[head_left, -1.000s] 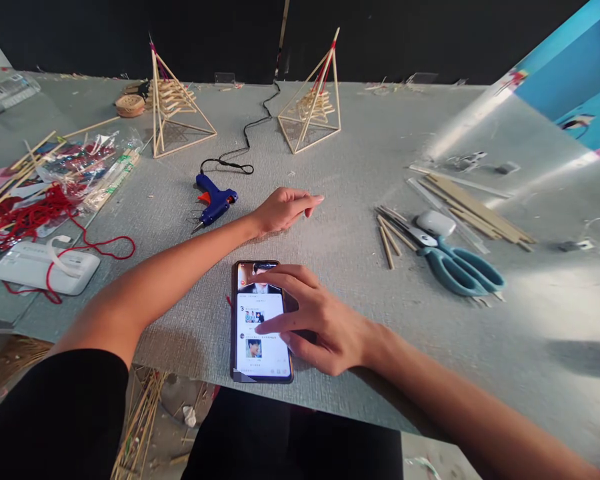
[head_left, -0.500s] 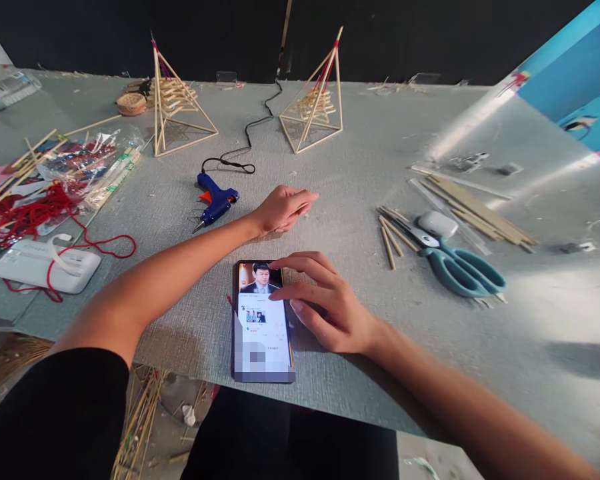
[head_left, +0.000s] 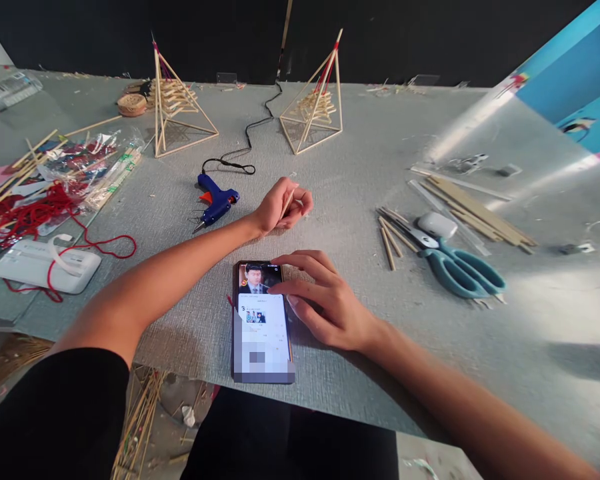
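Observation:
A smartphone (head_left: 263, 327) lies face up near the table's front edge, its lit screen showing a video above a page of posts. My right hand (head_left: 333, 307) reaches over the phone's upper right side with fingers apart, the fingertips at the screen and the palm beside the phone. Beyond the phone, my left hand (head_left: 285, 205) rests on the table with its fingers curled in. A thin pale sliver shows between those fingers; I cannot make out what it is. Left of that hand lies a blue glue gun (head_left: 217, 202) with an orange trigger.
Two stick pyramids (head_left: 311, 107) stand at the back, a black cord (head_left: 250, 137) between them. Teal-handled scissors (head_left: 463, 270), a white case (head_left: 437, 225), short sticks (head_left: 387, 247) and flat wooden strips (head_left: 473, 207) lie right. Red yarn (head_left: 40, 210) and a white device (head_left: 45, 265) lie left.
My left hand has turned over and its fingers have curled inward from a more stretched position. My right hand has barely shifted over the phone. The video picture has changed.

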Tool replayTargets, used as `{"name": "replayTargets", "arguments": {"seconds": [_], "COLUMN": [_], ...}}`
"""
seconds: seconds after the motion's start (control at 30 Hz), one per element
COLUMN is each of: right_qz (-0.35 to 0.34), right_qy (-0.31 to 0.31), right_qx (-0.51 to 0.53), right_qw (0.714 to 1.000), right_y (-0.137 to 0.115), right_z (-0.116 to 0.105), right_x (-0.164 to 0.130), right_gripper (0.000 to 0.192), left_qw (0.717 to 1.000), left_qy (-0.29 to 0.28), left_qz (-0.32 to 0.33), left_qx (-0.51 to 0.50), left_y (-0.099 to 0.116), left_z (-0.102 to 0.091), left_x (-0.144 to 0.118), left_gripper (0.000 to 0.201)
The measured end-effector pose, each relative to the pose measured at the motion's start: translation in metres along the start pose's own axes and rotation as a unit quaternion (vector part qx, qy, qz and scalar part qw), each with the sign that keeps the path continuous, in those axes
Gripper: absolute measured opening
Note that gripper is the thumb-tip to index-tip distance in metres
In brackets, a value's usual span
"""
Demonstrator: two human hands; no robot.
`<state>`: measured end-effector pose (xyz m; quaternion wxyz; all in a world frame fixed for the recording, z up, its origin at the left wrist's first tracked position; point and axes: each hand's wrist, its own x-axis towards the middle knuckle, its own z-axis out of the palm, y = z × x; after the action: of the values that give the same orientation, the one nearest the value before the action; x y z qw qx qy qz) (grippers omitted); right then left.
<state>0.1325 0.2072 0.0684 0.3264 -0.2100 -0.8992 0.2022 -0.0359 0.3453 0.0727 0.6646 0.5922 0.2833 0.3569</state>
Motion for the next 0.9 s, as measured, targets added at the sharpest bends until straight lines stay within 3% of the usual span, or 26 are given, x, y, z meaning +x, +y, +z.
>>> {"name": "replayTargets", "arguments": {"seconds": [0.23,0.33,0.5,0.9], "right_qz": [0.003,-0.008,-0.044,-0.056], "right_qy": [0.005,-0.003,-0.019,-0.027], "right_qx": [-0.006,0.000,0.018,0.044], "right_qw": [1.000,1.000,0.999,0.997], "right_y": [0.000,-0.001,-0.002,-0.003], "right_z": [0.000,0.000,-0.002,-0.002], "right_x": [0.000,0.000,0.002,0.003], "right_gripper": [0.032,0.030,0.030,0.033], "left_qw": [1.000,1.000,0.998,0.999], "left_qy": [-0.013,0.008,0.041,0.019], "left_qz": [0.008,0.010,0.020,0.001], "left_qx": [-0.007,0.017,0.053,0.050], "left_y": [0.006,0.005,0.004,-0.006], "left_z": [0.002,0.004,0.008,0.002], "left_x": [-0.003,-0.003,-0.005,0.002], "left_gripper": [0.043,0.037,0.049,0.078]}}
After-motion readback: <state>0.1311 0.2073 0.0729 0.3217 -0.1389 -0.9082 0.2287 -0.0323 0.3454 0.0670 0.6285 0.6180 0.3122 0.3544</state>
